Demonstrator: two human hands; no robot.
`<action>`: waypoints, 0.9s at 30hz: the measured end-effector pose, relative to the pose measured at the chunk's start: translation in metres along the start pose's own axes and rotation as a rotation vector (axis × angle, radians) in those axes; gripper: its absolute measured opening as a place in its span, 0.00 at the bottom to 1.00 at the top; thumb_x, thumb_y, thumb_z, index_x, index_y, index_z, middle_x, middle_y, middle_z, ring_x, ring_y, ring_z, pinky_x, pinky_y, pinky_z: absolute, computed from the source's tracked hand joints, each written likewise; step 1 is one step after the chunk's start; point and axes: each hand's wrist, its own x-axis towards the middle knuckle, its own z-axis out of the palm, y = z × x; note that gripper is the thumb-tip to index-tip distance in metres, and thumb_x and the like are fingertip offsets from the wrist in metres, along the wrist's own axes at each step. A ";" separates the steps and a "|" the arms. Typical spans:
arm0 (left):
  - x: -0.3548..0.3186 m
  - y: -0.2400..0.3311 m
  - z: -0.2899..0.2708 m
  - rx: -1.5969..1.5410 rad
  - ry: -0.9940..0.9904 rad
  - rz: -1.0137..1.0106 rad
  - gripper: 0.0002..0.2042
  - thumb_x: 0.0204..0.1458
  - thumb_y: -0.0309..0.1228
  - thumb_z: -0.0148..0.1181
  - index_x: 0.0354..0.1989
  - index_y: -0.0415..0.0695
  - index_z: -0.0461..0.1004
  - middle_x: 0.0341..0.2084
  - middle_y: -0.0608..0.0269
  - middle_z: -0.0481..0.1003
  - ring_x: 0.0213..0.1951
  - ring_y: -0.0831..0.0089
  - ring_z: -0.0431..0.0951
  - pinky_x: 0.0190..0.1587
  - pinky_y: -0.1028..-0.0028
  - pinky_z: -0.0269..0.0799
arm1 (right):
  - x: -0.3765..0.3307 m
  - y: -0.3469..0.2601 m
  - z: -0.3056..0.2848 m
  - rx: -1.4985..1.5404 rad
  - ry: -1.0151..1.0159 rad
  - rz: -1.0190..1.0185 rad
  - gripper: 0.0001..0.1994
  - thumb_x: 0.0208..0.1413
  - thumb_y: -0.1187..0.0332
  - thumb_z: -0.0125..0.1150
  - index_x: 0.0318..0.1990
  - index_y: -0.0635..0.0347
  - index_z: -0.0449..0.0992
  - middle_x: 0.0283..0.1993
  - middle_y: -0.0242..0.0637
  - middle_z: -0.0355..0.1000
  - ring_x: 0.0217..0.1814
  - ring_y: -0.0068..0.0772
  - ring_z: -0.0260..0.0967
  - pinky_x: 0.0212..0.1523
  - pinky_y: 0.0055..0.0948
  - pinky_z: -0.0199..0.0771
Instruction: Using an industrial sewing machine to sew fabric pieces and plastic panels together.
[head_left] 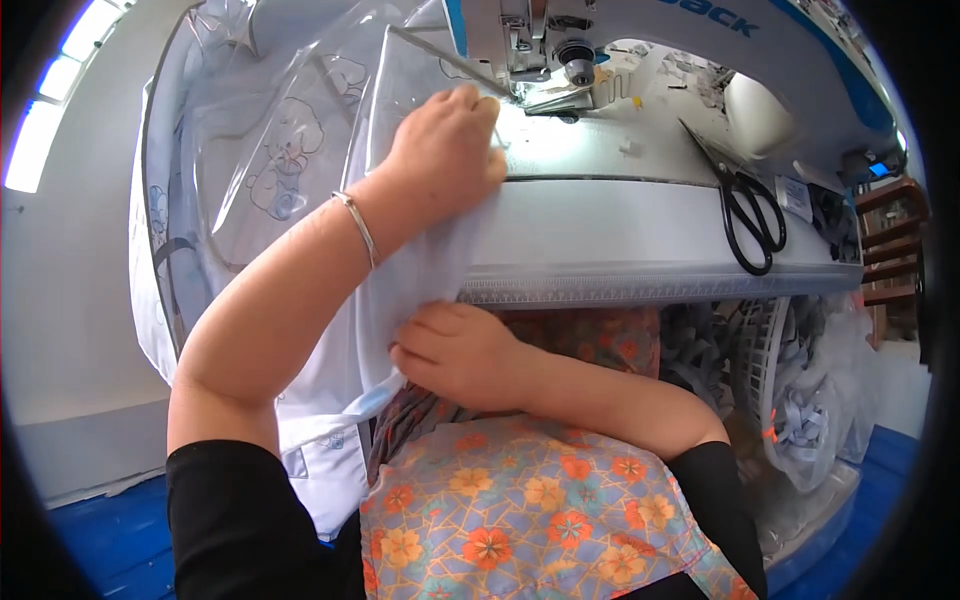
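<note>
Thin white fabric point(425, 245), trimmed with grey binding and joined to clear plastic sheeting point(240, 130) with a printed cartoon animal, spreads left of the sewing machine point(640, 15) and hangs over the table's front. My left hand point(450, 140), with a bracelet at its wrist, has its fingers curled on the fabric just left of the lit presser foot point(530, 95). Lower down, below the table edge, my right hand point(460, 355) is closed on the fabric's hanging edge; its fingertips are partly hidden. A pale blue-white strip point(370, 400) trails from beside that hand.
Black-handled scissors point(750, 215) lie on the right of the sewing table point(600, 225). A ruler strip point(590, 290) runs along its front edge. Below right, a white basket point(760, 350) and a plastic bag point(815, 420) hold grey strips. A floral apron point(530, 500) covers my lap.
</note>
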 end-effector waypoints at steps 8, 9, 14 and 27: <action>0.039 -0.032 -0.011 -0.673 -0.523 -0.404 0.15 0.60 0.37 0.54 0.26 0.41 0.76 0.19 0.58 0.77 0.29 0.66 0.81 0.35 0.65 0.77 | 0.008 -0.017 -0.079 0.384 0.038 0.289 0.07 0.48 0.72 0.68 0.34 0.60 0.80 0.32 0.36 0.73 0.35 0.40 0.74 0.41 0.35 0.77; 0.036 -0.043 -0.008 -0.667 -0.518 -0.422 0.15 0.60 0.37 0.54 0.26 0.41 0.76 0.19 0.58 0.77 0.29 0.66 0.81 0.35 0.65 0.77 | 0.001 -0.017 -0.091 0.545 -0.009 0.349 0.05 0.50 0.72 0.70 0.33 0.61 0.81 0.32 0.36 0.74 0.34 0.40 0.75 0.43 0.36 0.77; 0.052 -0.053 0.007 -1.034 -0.553 -0.807 0.13 0.59 0.35 0.55 0.24 0.45 0.72 0.17 0.72 0.72 0.16 0.81 0.67 0.21 0.80 0.63 | -0.042 -0.010 -0.089 0.670 -0.003 0.482 0.05 0.53 0.70 0.69 0.34 0.61 0.82 0.34 0.38 0.76 0.37 0.42 0.75 0.50 0.39 0.76; 0.038 -0.045 -0.008 -0.418 -0.215 -0.342 0.18 0.54 0.36 0.64 0.45 0.33 0.77 0.33 0.56 0.78 0.30 0.69 0.80 0.36 0.71 0.77 | -0.037 0.017 -0.082 0.313 -0.118 0.280 0.09 0.48 0.73 0.66 0.39 0.57 0.81 0.41 0.35 0.76 0.46 0.40 0.74 0.65 0.49 0.68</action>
